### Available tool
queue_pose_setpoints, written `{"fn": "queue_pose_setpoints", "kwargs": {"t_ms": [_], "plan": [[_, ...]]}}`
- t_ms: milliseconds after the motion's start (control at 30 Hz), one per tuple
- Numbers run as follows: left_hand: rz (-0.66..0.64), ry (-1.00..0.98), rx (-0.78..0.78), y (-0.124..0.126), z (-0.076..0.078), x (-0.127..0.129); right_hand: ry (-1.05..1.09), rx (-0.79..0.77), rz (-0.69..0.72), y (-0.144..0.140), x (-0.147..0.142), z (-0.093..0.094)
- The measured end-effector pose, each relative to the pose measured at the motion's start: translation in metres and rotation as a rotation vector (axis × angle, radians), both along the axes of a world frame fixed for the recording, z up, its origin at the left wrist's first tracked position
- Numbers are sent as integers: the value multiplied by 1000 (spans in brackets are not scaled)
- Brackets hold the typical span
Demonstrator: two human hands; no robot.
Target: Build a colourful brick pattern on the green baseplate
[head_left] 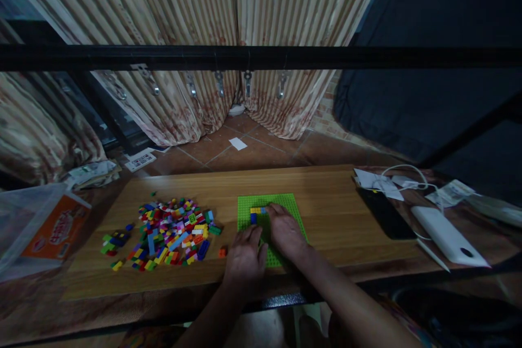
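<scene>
A green studded baseplate (290, 205) lies flat on the wooden table (326, 190). A few yellow and blue bricks (256, 212) are stuck on its far left part. My right hand (285, 231) rests on the plate, its fingertips touching those bricks. My left hand (244, 255) lies on the plate's near left corner with fingers spread, pressing it down. Whether a brick sits under either hand is hidden. A pile of several loose coloured bricks (171, 234) is spread to the left of the plate, and one orange brick (222, 252) lies close to my left hand.
A clear plastic box with an orange label (41, 228) stands at the left end. A black phone (385, 212), a white power bank (446, 236) and white cables (403, 174) lie at the right. A black bar (261, 57) crosses above, with curtains (204, 38) behind.
</scene>
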State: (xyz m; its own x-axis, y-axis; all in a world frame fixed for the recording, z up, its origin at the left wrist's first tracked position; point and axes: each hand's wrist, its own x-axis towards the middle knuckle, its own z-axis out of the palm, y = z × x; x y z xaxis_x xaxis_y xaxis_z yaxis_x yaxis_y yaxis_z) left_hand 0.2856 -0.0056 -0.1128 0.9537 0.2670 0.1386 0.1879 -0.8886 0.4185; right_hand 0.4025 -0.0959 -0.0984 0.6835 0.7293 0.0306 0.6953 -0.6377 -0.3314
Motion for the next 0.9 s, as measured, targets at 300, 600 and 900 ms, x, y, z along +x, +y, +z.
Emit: {"fn": "queue_pose_setpoints", "kwargs": {"t_ms": [300,600,900], "plan": [[187,67,-128,1,13,-4,-3,182,-74,-2,2,-2],[260,80,-298,20,15,-2,246,235,41,2,-16,-2],[245,95,-273,20,8,2,351,297,6,8,-17,-9]]}}
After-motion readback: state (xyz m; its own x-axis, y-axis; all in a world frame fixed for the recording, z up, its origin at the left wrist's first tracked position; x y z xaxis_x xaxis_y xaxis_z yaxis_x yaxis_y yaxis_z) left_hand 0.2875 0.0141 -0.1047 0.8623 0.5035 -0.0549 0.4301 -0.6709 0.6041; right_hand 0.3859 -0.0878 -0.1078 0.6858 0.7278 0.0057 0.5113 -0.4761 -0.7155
